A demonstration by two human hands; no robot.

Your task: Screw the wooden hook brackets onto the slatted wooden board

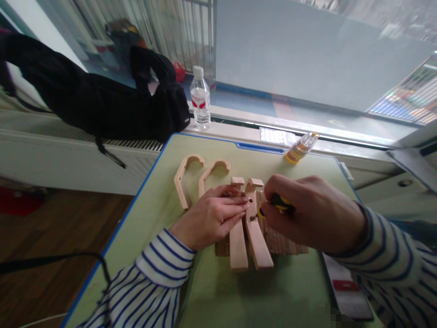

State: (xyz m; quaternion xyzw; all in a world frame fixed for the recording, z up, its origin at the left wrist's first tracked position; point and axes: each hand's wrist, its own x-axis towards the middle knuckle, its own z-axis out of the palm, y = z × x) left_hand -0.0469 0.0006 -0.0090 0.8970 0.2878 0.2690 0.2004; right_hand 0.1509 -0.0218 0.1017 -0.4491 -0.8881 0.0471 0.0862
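Note:
My right hand [297,209] is closed around a screwdriver [282,203] with a yellow and black handle. Its tip end points toward a dark hole in a wooden hook piece [260,248]; whether it touches a screw there is too small to tell. My left hand [211,214] lies with fingers stretched out over a second wooden hook piece [238,250], fingertips touching the one by the screwdriver. Both pieces lie side by side on a brown ridged board [288,241], their straight ends jutting past its near edge.
Two loose wooden hooks, a left one [180,184] and a right one [204,175], lie on the green table [150,218]. A glue bottle [302,148] stands at the table's back edge. On the sill are a water bottle [200,102] and a black bag [112,105].

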